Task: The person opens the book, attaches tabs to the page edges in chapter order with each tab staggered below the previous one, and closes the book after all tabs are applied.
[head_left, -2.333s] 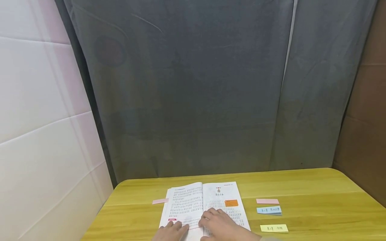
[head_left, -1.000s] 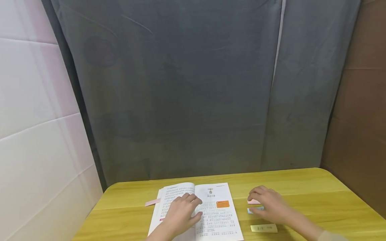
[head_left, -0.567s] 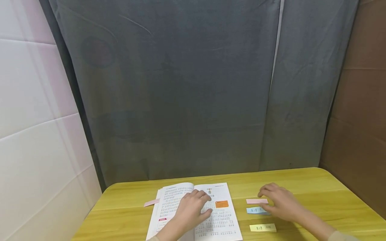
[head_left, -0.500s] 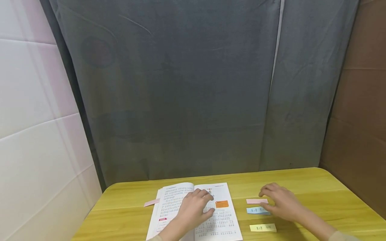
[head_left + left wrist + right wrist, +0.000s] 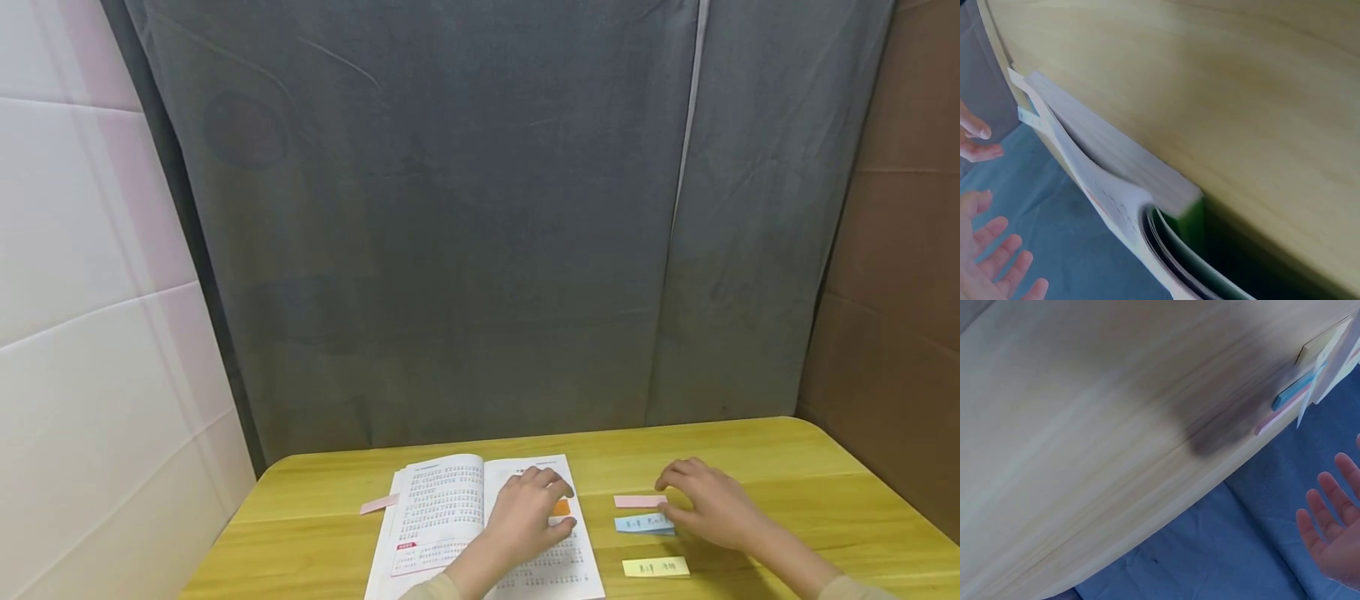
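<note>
At about 9 o'clock on the yellow wooden tabletop [image 5: 787, 492] a pink slip [image 5: 377, 504] pokes out from under the left edge of the open book [image 5: 442, 517], which lies flat near the front edge, its pages printed in small text. Seen edge-on from the left wrist view, the book [image 5: 1116, 162] is a thick, soft paperback block with a green cover curling beneath; by the look of it the pages are limp and would spring up or flop over unless pressed flat, so a spread palm near the spine suits it better than a pinch at a corner. The left hand [image 5: 534, 510] rests on the right-hand page, fingers relaxed and spread, partly covering an orange box printed there; its grip closes on nothing. Moving toward 3 o'clock, three paper strips lie in a column just beside the book: a pink strip [image 5: 640, 501] farthest from the person, a blue strip [image 5: 641, 523] in the middle, and a yellow strip [image 5: 655, 567] nearest. The right hand [image 5: 716, 510] hovers at the right ends of the pink and blue strips with fingers loosely extended, at or just off the blue strip's end; contact cannot be told. The strips look thin, light and easily bent or slid, so they are best taken by lifting one short end off the wood.
</note>
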The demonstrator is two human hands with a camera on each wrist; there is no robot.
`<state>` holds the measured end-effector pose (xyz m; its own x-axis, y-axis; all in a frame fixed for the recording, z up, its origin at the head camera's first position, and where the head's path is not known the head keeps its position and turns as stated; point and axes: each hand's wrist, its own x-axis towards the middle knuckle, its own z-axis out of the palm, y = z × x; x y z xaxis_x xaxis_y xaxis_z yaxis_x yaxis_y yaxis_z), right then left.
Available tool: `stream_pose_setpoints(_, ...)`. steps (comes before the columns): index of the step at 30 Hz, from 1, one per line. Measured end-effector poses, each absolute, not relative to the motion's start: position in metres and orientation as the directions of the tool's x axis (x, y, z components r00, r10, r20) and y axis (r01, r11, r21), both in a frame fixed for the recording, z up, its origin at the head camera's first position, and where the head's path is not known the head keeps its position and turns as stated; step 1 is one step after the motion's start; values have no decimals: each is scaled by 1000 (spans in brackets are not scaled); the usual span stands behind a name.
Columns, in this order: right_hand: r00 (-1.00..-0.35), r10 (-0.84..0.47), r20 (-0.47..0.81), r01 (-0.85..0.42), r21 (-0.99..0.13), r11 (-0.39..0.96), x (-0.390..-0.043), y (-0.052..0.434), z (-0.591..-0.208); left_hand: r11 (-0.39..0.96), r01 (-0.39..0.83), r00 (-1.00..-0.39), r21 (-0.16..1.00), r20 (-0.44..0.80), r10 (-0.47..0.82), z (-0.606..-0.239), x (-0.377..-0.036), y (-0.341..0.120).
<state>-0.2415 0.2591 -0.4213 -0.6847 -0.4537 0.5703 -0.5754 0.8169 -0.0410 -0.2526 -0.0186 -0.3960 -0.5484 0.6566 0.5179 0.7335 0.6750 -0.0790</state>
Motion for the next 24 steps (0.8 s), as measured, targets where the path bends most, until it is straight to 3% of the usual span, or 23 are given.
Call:
stream_pose_setpoints(6, -710, -441, 549, -564, -69, 823, -241, 262, -425, 686, 725, -586, -52, 478, 655, -402, -256, -3)
stream_pose_setpoints(15, -694, -451, 561, -574, -53, 817, -244, 264, -438, 711, 701, -631, -55, 416, 655, -415, -261, 20)
stream_pose_setpoints(24, -756, -430, 493, -537, -93, 838, -246, 266, -442, 730, 682, -670, -52, 358, 651, -423, -262, 40)
